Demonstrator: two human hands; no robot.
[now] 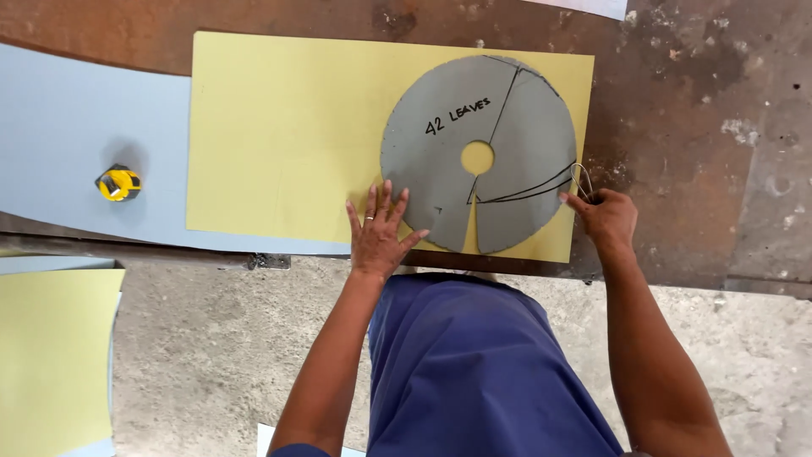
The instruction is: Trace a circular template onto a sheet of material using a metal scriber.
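Blue work garment (491, 364) fills lower centre of the frame, nearest the lens; both bare forearms rise from it toward the bench

Head view, only one:
- Left hand (378, 233), fingers spread wide, lies palm-down at centre frame, on the yellow sheet (279, 135) with fingertips at the lower-left edge of the grey disc template (474, 161). Holds nothing; a flat press
- Right hand (607, 218) at right of centre, closed on a thin wire tool (582, 179) whose tip meets the disc's right rim
- Disc: round, central hole, slit running from the hole to its lower edge, handwritten marking and drawn lines on top. It lies flat on the right part of the yellow sheet, between the hands; right hand is at the rim, left at the opposite lower side
- Yellow sheet overlaps a pale blue sheet (76, 144), left frame, which carries a yellow tape measure (118, 183)
- Rusty worktop (702, 110) upper right; concrete floor (211, 338) below
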